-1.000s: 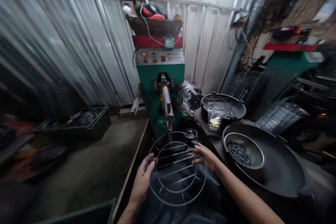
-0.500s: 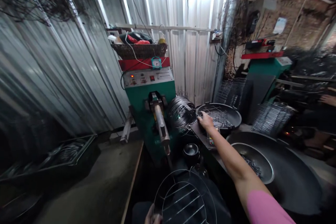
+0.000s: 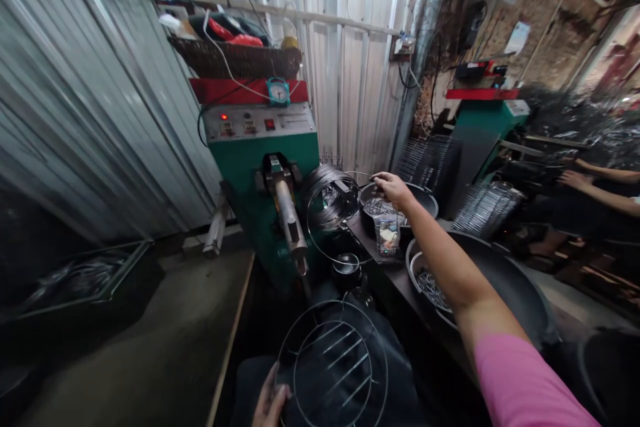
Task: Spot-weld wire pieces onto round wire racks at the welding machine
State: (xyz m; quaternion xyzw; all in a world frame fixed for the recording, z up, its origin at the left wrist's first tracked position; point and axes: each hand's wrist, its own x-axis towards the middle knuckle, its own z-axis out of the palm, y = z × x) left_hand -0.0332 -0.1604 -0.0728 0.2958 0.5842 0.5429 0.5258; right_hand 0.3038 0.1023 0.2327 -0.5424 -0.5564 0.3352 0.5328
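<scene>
My left hand (image 3: 271, 397), low in the view, grips the left rim of a round wire rack (image 3: 334, 373) with parallel bars, which lies over my lap. Stretched out to the right, my right hand (image 3: 393, 188) pinches a large thin wire ring (image 3: 309, 217). The ring hangs in front of a coil of wire rings (image 3: 330, 197) beside the green machine (image 3: 270, 213). Beneath my right hand is a dark pan (image 3: 425, 199) holding small wire parts. The machine's metal arm (image 3: 290, 220) points down toward me, touching neither hand.
A large dark wok (image 3: 505, 287) with a bowl of small metal parts (image 3: 430, 287) stands at the right. Bundled wire racks (image 3: 487, 207) are behind it, near another person's hands (image 3: 575, 180). A metal bin (image 3: 85, 280) sits at the left.
My right hand has lifted from the pan's edge and now has a large wire ring in it. The rack stays in my left hand. The view has shifted, showing more of the other person.
</scene>
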